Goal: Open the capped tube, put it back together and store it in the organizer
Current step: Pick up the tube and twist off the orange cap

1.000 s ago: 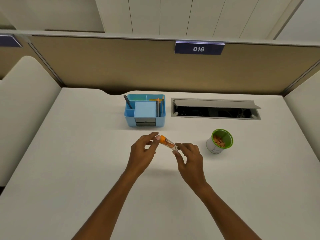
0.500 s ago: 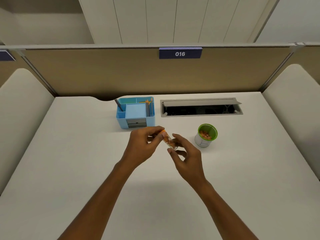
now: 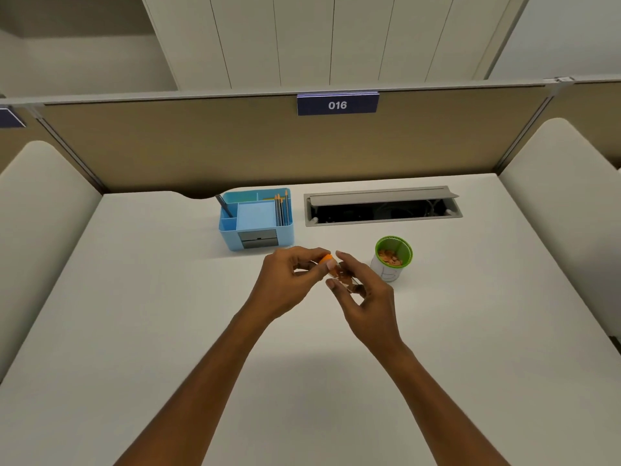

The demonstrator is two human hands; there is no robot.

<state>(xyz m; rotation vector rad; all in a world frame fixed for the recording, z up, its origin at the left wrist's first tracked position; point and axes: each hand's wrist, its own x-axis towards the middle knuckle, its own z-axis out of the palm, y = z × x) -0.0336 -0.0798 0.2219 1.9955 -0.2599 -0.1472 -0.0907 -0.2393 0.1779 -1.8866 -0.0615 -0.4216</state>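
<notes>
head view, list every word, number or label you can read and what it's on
"016": white digits on the dark blue plate on the top edge of the partition.
A second blue plate at the left edge is cut off; no text shows.
The white cup with the green rim bears a faint mark, too blurred to read.
The blue organizer and the tube show no text.

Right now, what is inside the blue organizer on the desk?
The blue organizer holds orange-tipped pencils in its right slot and one dark pen at the left. The middle compartment looks empty; the front drawer's contents are hidden.
</notes>
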